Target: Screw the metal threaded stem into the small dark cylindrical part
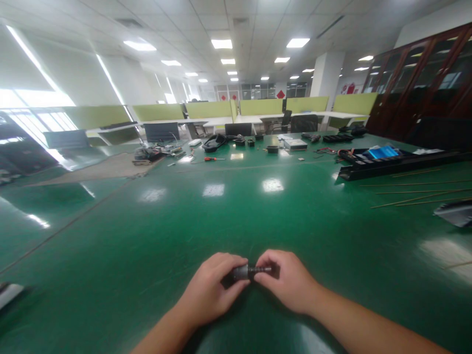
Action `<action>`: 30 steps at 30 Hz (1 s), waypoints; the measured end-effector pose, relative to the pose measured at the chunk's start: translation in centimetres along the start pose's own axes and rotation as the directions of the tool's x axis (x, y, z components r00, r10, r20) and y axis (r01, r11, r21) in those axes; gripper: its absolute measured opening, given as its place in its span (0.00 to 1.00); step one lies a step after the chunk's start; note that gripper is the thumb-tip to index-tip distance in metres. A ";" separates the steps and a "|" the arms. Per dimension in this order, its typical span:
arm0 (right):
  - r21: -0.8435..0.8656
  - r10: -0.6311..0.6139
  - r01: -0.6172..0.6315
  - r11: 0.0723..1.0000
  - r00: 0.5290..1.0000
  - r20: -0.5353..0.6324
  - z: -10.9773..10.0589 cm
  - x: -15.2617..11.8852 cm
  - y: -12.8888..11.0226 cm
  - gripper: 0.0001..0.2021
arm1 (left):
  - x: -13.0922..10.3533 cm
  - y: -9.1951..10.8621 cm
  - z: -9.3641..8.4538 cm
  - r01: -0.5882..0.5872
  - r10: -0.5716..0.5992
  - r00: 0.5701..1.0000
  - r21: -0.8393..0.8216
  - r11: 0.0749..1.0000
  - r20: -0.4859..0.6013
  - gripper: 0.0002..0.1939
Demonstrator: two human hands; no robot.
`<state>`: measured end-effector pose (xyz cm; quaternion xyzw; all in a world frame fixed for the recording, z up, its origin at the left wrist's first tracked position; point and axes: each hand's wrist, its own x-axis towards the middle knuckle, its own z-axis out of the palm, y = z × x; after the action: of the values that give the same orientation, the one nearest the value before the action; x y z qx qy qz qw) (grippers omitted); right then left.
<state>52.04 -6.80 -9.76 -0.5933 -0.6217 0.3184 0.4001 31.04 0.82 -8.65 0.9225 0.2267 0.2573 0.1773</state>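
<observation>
My left hand (217, 284) is closed around a small dark-grey metal cylinder (241, 272), low in the middle of the view. A thin, ridged shaft (262, 269) sticks out of the cylinder's right end, in line with it. My right hand (285, 279) is closed around this shaft, its thumb and fingers curled near the point where shaft and cylinder meet. The cylinder lies level between both hands, just above the green tabletop (236, 216). The left fingers hide its far end. Its exact kind cannot be made out.
An orange-handled screwdriver (210, 159) and small black trays (273, 149) lie toward the table's far edge. A heap of parts (147, 153) is at far left. On the right are a long black channel (401, 164), thin rods (416, 191) and a metal piece (455, 212).
</observation>
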 end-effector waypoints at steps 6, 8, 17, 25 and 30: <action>0.020 0.008 -0.008 1.000 1.000 -0.007 0.0 0.0 0.0 0.02 | -0.1 -0.3 0.0 -0.006 0.006 0.999 -0.001 1.000 -0.032 0.14; 0.025 0.014 -0.014 1.000 1.000 -0.010 0.0 0.0 0.0 0.02 | -0.1 -0.3 0.0 -0.010 0.009 0.999 -0.003 1.000 -0.041 0.13; 0.055 0.010 -0.009 0.998 1.000 -0.025 0.0 -0.1 0.1 0.03 | 0.0 -0.3 0.0 -0.028 0.028 0.997 -0.006 1.000 -0.070 0.14; 0.059 0.015 -0.013 0.998 1.000 -0.024 0.1 0.0 0.2 0.03 | 0.0 -0.2 0.0 -0.017 0.016 0.998 -0.009 1.000 -0.067 0.13; 0.073 0.029 -0.026 0.997 0.999 -0.033 0.2 0.0 0.4 0.03 | 0.0 -0.2 -0.1 -0.005 0.004 0.998 -0.009 1.000 -0.070 0.13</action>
<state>52.05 -6.73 -10.19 -0.5923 -0.5946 0.3359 0.4276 30.91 1.05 -8.61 0.9125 0.2295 0.2912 0.1730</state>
